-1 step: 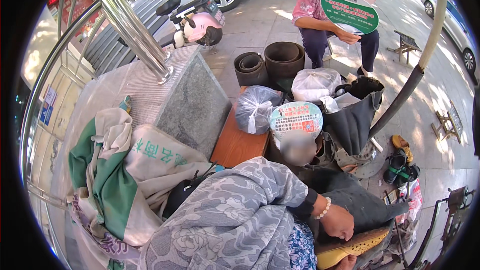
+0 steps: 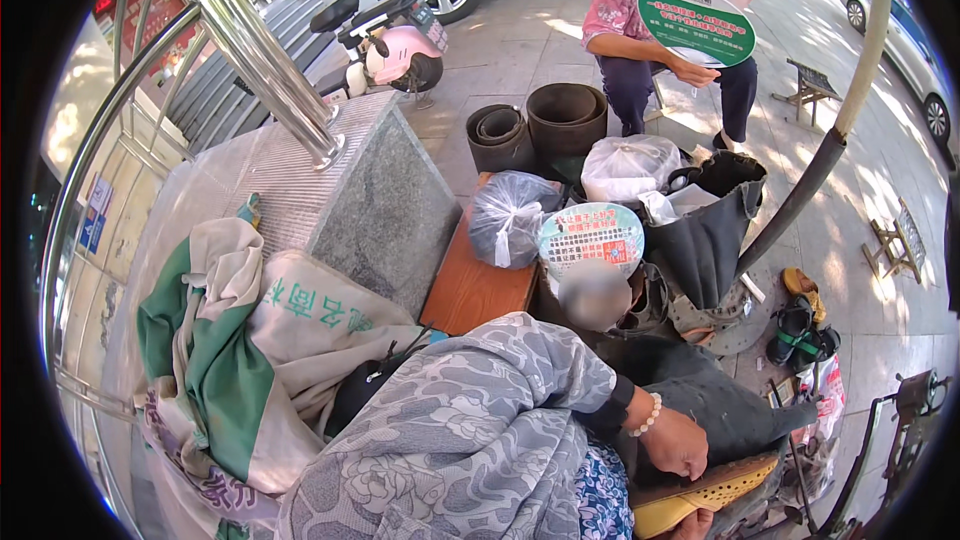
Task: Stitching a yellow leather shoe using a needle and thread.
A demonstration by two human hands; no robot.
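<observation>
My left hand point(image 2: 676, 444), with a beaded bracelet at the wrist, is closed with curled fingers at the upper edge of a yellow shoe point(image 2: 735, 483). Anything pinched in those fingers is too small or hidden to make out. The shoe has rows of small holes in its side and a brown strip along its top edge. Below it, only some fingers of my right hand point(image 2: 694, 524) show, pressed against the shoe's side and gripping it. A dark, stiff sheet point(image 2: 715, 390) lies beneath and beyond the shoe. My grey patterned sleeve covers the left arm.
Ahead stand dark rolls point(image 2: 568, 118), a black bag point(image 2: 712, 240), tied plastic bags point(image 2: 515, 220) and a round fan point(image 2: 592, 240). A seated person point(image 2: 640, 60) holds a green fan. Shoes point(image 2: 805, 328) and a metal machine point(image 2: 905, 440) are at right; a stone block point(image 2: 385, 205) and sacks point(image 2: 235, 340) at left.
</observation>
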